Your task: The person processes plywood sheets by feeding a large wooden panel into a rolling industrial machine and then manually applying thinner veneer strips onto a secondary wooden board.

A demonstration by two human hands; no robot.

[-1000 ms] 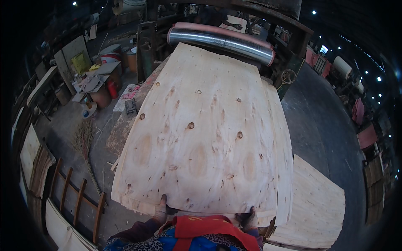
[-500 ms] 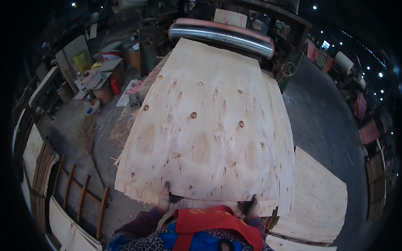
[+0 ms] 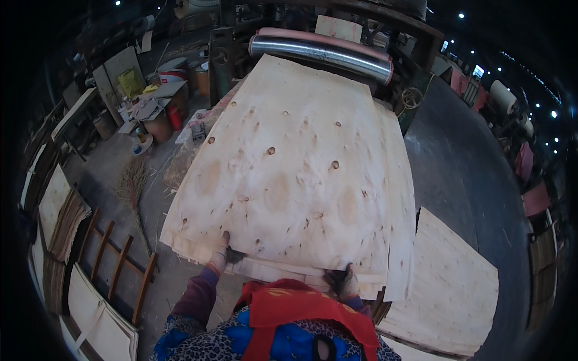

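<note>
Broadly, a dark frame [image 3: 416, 87] stands beyond the far edge of the pale veneer sheet [image 3: 283, 192], which tops a stack of similar sheets [image 3: 402, 259]. A lower pile of wood sheets [image 3: 445, 289] lies just to the right of the veneer sheet. Across its far edge runs a shiny metal roller [image 3: 319, 53]. To its left a wooden rack [image 3: 114, 259] rests near the floor, with a dry twig broom [image 3: 133, 183] between the rack and the sheet; a red container [image 3: 175, 117] stands farther off, left of the sheet's far half.

From both grips the veneer sheet stretches forward, its near edge right at the thumbs. The left grip [image 3: 221, 253] is clamped on that edge toward the sheet's left corner, thumb on the top face, dark fingers partly hidden at the rim. The right grip [image 3: 344, 280] pinches the same edge toward the right corner, its lower fingers mostly hidden.
</note>
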